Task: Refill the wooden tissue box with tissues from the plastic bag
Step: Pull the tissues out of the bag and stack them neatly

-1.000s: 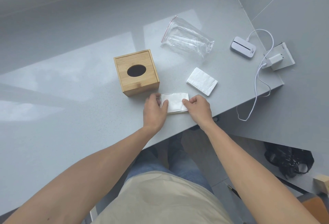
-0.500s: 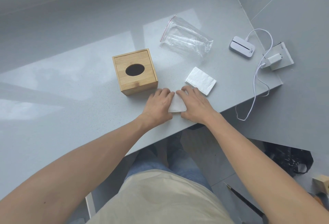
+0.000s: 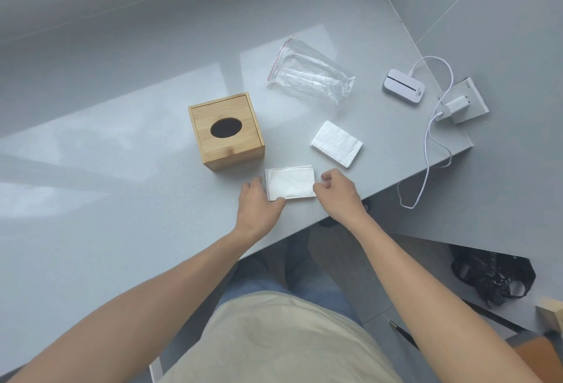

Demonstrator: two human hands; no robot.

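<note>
A flat white tissue stack [image 3: 291, 183] lies on the grey table [image 3: 122, 200] near its front edge. My left hand [image 3: 259, 206] grips the stack's left side, thumb over the lower-left corner. My right hand [image 3: 338, 194] pinches the right edge with curled fingers. The wooden tissue box [image 3: 227, 131], lid on and oval hole dark, stands just behind and to the left of the stack. A second tissue stack [image 3: 336, 143] lies to the right of the box. The clear plastic bag [image 3: 310, 73] with a red zip strip lies flat and looks empty further back.
A white device [image 3: 403, 85] and a charger [image 3: 455, 105] with a white cable [image 3: 426, 163] sit at the table's right corner; the cable hangs over the edge. A black bag [image 3: 493, 273] lies on the floor at right.
Half a second ago both hands lay pressed over the tissue stack, covering most of it. They have slid apart to its left and right edges, and the stack shows again.
</note>
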